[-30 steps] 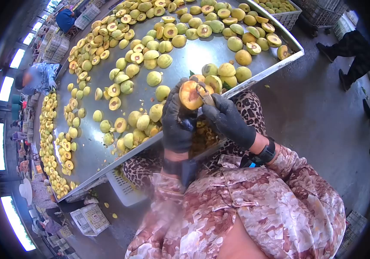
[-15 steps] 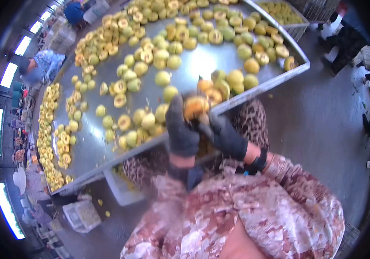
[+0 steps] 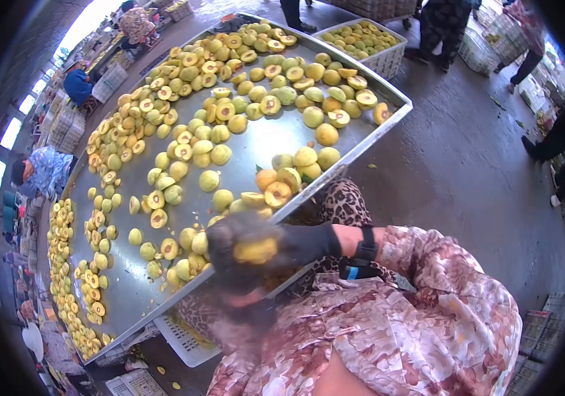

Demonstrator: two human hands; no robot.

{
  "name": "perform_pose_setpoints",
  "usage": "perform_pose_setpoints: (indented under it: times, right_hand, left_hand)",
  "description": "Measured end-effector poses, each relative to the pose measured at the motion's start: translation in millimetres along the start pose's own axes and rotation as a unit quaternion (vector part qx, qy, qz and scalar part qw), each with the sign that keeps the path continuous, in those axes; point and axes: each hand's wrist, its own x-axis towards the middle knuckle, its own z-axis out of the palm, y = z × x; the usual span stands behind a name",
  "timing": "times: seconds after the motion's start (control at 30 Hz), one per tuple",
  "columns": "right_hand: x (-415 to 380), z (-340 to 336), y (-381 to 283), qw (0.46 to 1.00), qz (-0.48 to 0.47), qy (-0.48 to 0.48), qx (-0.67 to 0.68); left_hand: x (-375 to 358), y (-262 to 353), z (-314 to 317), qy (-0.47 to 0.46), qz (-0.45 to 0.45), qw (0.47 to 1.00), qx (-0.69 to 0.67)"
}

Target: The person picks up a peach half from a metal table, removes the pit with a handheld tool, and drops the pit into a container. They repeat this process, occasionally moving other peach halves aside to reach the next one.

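Observation:
Both my hands wear dark gloves and come together at the near edge of the metal table [image 3: 114, 257]. My left hand [image 3: 226, 247] is smeared by motion but is closed around a yellow peach half [image 3: 256, 251]. From the right, my right hand [image 3: 302, 244] reaches across and overlaps it. Blur hides its fingertips, and I cannot make out whether it holds anything. Close beyond my hands lie a cut peach half [image 3: 277, 194] with an orange-brown centre and several whole and halved yellow-green peaches [image 3: 223, 199].
Rows of halved peaches [image 3: 131, 125] cover the table's far and left parts. A raised rim [image 3: 355, 152] borders it. Under the near edge stands a white crate [image 3: 190, 350]. A full crate [image 3: 362, 43] stands behind the far corner. Other people stand right and sit left.
The view has swung, so the table appears further left and more floor shows at right. My hands have drawn together and overlap, with the peach half turned and blurred between them.

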Motion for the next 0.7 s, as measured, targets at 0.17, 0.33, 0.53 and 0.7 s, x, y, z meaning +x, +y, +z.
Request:
perform_pose_setpoints:
  times: [0.17,0.33,0.53,0.7]
  right_hand:
    - [-24,5,5,0.892,0.241,-0.241,-0.296]
    - [-9,-85,0,0.935,0.147,-0.043,-0.32]
    - [1,-341,74,0.753,0.153,0.275,-0.578]
    - [27,-423,147,0.56,0.378,-0.178,-0.716]
  left_hand:
    - [-101,78,-90,0.303,0.138,0.8,0.5]
    - [-126,132,-135,0.358,0.047,0.501,0.787]
    - [57,22,-171,0.066,-0.01,0.516,0.854]
    - [146,-74,-200,-0.012,-0.148,0.445,0.883]
